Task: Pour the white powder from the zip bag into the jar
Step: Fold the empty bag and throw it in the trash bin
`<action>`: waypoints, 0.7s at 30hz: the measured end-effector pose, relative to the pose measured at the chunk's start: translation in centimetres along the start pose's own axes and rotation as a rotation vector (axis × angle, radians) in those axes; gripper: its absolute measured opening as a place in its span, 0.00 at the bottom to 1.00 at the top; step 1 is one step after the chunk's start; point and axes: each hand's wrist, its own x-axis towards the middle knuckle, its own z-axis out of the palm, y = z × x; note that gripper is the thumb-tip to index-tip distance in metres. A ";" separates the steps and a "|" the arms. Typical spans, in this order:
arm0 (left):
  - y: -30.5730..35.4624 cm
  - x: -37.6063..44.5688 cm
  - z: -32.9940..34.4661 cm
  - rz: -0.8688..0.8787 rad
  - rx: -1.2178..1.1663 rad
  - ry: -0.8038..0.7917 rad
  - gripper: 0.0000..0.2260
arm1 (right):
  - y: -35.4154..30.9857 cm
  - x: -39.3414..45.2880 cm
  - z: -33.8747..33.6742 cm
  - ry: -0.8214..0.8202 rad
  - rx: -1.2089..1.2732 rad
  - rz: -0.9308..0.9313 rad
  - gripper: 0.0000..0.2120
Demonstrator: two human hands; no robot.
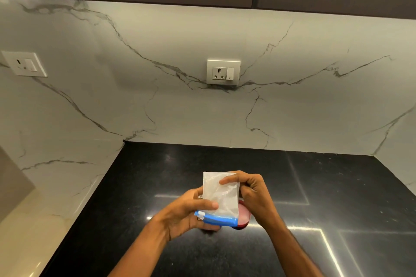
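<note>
I hold the zip bag [221, 195] upside down over the black tabletop [337, 186], with its blue zip end at the bottom. My left hand [191, 211] has its grip curled round the bag near the zip. My right hand [249, 193] pinches the top corner. Something red and round [245, 216] sits just under the bag, mostly hidden. I cannot tell if it is the jar.

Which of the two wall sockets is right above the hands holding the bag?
The centre socket on the back wall, straight above the zip bag; the other socket sits far left.
</note>
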 end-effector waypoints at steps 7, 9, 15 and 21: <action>1.0 0.0 -0.7 -0.061 0.462 0.198 0.20 | -1.1 0.1 -2.8 -0.215 -0.031 0.262 0.22; 1.2 -0.1 -0.5 -0.062 0.502 0.182 0.18 | -1.6 0.4 -2.0 -0.346 -0.205 0.300 0.26; 1.9 -1.0 -0.4 -0.108 0.589 0.102 0.21 | -1.2 0.0 -0.6 -0.312 -0.259 0.278 0.15; 1.7 -2.8 -2.0 -0.047 0.405 0.137 0.30 | -0.8 0.5 2.2 -0.171 -0.191 0.240 0.08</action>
